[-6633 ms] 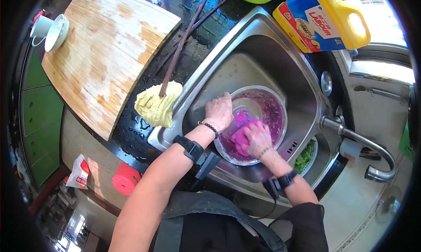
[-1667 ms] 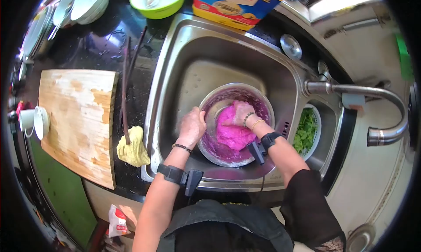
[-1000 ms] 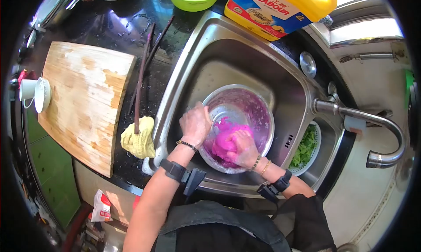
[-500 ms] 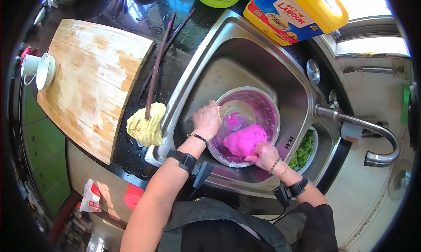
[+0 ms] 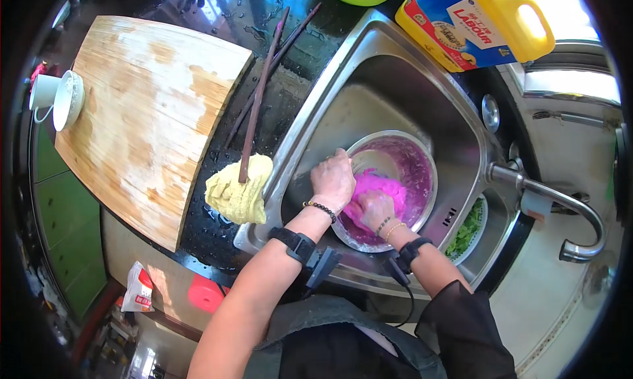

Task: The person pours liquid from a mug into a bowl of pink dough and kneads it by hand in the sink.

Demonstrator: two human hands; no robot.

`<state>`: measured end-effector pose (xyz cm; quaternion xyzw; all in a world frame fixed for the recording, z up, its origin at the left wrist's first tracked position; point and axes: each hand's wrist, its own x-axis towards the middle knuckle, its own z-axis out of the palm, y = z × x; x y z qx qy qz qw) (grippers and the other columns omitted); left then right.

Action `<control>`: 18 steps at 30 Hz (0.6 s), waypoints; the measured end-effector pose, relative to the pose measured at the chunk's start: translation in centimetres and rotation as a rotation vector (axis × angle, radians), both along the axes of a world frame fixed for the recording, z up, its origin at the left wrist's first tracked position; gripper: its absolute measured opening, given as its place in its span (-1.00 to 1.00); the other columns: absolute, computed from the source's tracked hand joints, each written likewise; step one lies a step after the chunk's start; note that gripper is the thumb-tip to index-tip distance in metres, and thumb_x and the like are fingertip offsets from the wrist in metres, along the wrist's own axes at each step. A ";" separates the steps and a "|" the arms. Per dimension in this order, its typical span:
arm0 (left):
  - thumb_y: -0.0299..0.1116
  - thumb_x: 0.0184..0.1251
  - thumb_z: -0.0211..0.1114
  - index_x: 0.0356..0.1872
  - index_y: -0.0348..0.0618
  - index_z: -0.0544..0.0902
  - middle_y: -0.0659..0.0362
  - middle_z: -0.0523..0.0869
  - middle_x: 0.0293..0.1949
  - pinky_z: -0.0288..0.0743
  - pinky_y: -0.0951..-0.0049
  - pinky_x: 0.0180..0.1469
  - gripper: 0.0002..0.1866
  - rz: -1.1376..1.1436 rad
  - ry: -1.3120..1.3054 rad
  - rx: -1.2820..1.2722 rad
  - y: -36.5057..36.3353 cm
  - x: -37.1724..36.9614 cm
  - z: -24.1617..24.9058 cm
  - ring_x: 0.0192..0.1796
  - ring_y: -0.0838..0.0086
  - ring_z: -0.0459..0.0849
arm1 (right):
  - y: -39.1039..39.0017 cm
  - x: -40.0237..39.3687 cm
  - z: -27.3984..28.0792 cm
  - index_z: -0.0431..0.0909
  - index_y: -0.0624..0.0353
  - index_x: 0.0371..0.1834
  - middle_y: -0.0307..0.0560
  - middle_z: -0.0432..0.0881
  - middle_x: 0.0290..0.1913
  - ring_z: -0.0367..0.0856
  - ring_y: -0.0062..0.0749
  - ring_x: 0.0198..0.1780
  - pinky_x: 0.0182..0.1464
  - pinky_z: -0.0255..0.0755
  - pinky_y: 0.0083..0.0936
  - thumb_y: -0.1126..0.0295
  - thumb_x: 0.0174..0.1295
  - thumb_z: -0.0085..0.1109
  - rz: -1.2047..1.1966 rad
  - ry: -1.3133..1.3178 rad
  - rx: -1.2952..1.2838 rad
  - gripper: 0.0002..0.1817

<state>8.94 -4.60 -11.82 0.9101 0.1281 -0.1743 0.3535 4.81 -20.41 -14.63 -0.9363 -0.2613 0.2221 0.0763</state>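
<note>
A metal bowl (image 5: 421,171) stands in the sink, its inner wall smeared with pink and white residue. My left hand (image 5: 332,179) is closed over the bowl's left rim. Bright pink dough (image 5: 388,186) lies inside, and my right hand (image 5: 378,211) presses down into it with curled fingers, the fingertips partly hidden. On the counter left of the sink rests a lump of yellow dough (image 5: 239,195), with the end of a dark stick (image 5: 259,102) on it.
The steel sink (image 5: 330,125) surrounds the bowl. A tap (image 5: 560,199) arches on the right, near a basket of green leaves (image 5: 468,230). A wooden board (image 5: 148,115) with a white bowl (image 5: 68,102) lies left. A yellow jug (image 5: 484,26) stands behind.
My right hand has moved left and inward from the dough's lower right edge and now pushes into its middle. The dough is flatter and gathered together. My left hand stays on the rim.
</note>
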 end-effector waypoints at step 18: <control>-0.40 0.11 0.07 -0.35 -0.28 0.41 -0.15 0.61 -0.45 0.48 0.11 -0.23 -0.85 -0.084 0.009 0.003 0.6 -0.1 0.6 -0.31 0.01 0.62 | -9.6 0.1 3.9 0.42 0.35 -0.04 0.05 0.49 -0.02 0.48 -0.31 -0.02 0.03 0.37 -0.46 0.26 -0.06 0.32 -1.042 0.385 0.469 -0.46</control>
